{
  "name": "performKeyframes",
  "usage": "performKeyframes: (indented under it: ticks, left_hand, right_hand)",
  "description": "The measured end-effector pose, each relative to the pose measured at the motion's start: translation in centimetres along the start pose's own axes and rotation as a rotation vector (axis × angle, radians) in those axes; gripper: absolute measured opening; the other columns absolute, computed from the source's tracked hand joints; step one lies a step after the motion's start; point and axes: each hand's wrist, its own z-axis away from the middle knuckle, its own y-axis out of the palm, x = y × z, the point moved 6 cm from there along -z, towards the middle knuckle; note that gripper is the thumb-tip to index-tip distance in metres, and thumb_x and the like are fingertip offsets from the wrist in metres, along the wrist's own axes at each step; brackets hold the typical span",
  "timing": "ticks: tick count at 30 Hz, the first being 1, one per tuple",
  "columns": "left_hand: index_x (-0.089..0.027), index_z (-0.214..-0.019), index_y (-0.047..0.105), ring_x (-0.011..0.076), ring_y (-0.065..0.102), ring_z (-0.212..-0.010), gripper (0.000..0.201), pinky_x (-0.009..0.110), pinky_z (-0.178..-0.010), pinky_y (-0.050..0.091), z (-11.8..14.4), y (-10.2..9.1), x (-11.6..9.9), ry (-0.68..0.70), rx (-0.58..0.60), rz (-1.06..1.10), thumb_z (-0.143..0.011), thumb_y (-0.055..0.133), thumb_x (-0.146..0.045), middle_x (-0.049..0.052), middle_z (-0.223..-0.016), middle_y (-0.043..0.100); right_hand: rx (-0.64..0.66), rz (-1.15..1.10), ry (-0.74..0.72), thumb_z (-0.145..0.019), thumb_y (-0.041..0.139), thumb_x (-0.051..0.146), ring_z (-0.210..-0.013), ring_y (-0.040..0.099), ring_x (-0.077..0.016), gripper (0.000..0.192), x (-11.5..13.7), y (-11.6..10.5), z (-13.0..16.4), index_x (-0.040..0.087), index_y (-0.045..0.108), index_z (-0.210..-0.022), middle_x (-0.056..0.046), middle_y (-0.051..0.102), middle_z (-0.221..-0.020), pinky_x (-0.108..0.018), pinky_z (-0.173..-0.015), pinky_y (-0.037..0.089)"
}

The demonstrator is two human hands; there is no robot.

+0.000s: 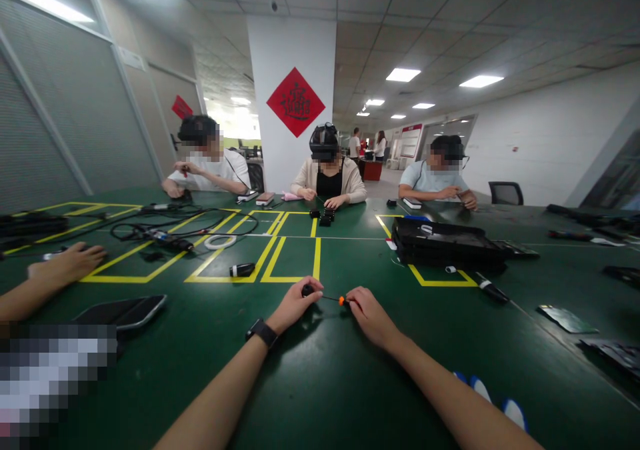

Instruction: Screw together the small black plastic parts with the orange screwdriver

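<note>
Over the green table (pixel 320 383), my left hand (pixel 295 303) is closed around a small dark part (pixel 307 291), whose exact kind I cannot make out. A black band with a watch (pixel 261 333) sits on that wrist. My right hand (pixel 370 315) grips a screwdriver (pixel 342 301) with an orange collar; its handle is mostly hidden by the fingers. The thin shaft runs left toward the dark part, and whether the tip touches it is hard to see.
A black case (pixel 447 242) lies ahead right. A black cylinder (pixel 243 270), a white ring (pixel 220 242) and tangled cables (pixel 165 237) are ahead left. Circuit boards (pixel 567 319) rest at right. A co-worker's hand (pixel 75 261) reaches in at left; several people sit opposite.
</note>
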Motion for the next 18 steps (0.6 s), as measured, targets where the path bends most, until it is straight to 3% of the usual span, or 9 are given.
performKeyframes:
  ticks: [7, 14, 18]
  left_hand:
    - [-0.017, -0.085, 0.056, 0.0142, 0.053, -0.077, 0.017, 0.027, -0.076, 0.039, -0.07, 0.02, 0.02, 0.004, -0.002, -0.019, -0.074, 0.055, -0.029, 0.000, -0.080, 0.058]
    - [-0.018, -0.087, 0.056, 0.0139, 0.053, -0.075, 0.017, 0.027, -0.075, 0.039, -0.11, -0.07, 0.31, 0.002, 0.002, -0.027, -0.073, 0.055, -0.028, 0.000, -0.080, 0.057]
    - [-0.018, -0.086, 0.057, 0.0138, 0.052, -0.074, 0.019, 0.027, -0.073, 0.039, -0.08, -0.11, 0.43, -0.011, -0.011, -0.040, -0.073, 0.055, -0.031, 0.000, -0.078, 0.057]
  right_hand:
    - [-0.005, -0.022, 0.014, -0.078, 0.049, 0.017, -0.089, 0.048, -0.0171, 0.018, 0.06, -0.15, 0.07, 0.019, 0.053, -0.095, -0.005, 0.053, -0.095, -0.031, -0.081, 0.039]
    - [-0.003, 0.009, 0.026, -0.085, 0.037, 0.017, -0.092, 0.047, -0.0160, 0.021, -0.16, 0.02, -0.02, 0.018, 0.056, -0.092, -0.005, 0.054, -0.093, -0.031, -0.085, 0.037]
    - [-0.013, 0.009, -0.009, -0.082, 0.043, 0.016, -0.091, 0.048, -0.0165, 0.017, -0.07, -0.14, -0.06, 0.019, 0.058, -0.090, -0.004, 0.055, -0.091, -0.031, -0.083, 0.038]
